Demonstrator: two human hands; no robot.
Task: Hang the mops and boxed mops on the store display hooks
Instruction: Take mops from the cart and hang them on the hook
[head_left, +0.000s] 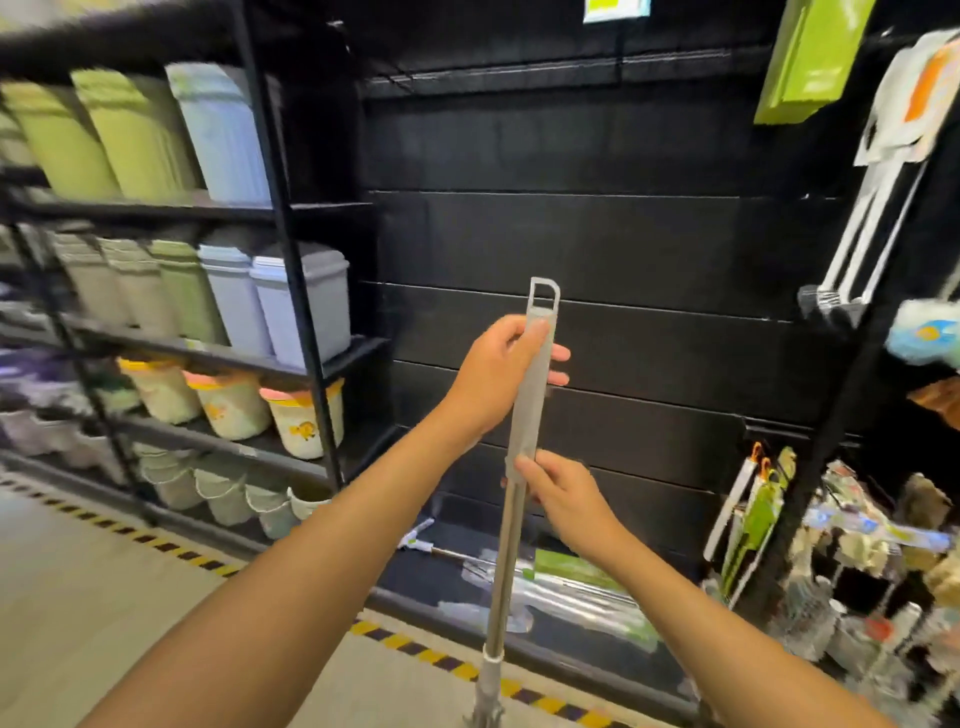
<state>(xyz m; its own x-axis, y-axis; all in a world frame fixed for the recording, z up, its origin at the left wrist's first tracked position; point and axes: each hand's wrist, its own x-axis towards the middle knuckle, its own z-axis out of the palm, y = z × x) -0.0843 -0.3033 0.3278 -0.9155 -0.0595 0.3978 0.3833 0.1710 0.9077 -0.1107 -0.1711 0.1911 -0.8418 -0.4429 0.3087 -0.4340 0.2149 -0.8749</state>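
I hold a grey mop (524, 415) upright by its handle in front of a black slat wall (649, 249). My left hand (493, 374) wraps the upper grip just below the hanging loop at the top. My right hand (566, 499) grips the pole lower down, where the grey sleeve ends. The mop head is out of view below. A green boxed mop (810, 57) hangs at the top right, and white-handled mops (878, 208) hang beside it. More mops and green boxed mops (566, 577) lie on the base shelf. No hooks are clearly visible.
A black rack on the left holds green, blue and grey bins (223, 291) and small buckets (228, 405). Hanging packets and bottles (857, 571) crowd the lower right. Yellow-black tape (415, 647) marks the floor along the shelf base.
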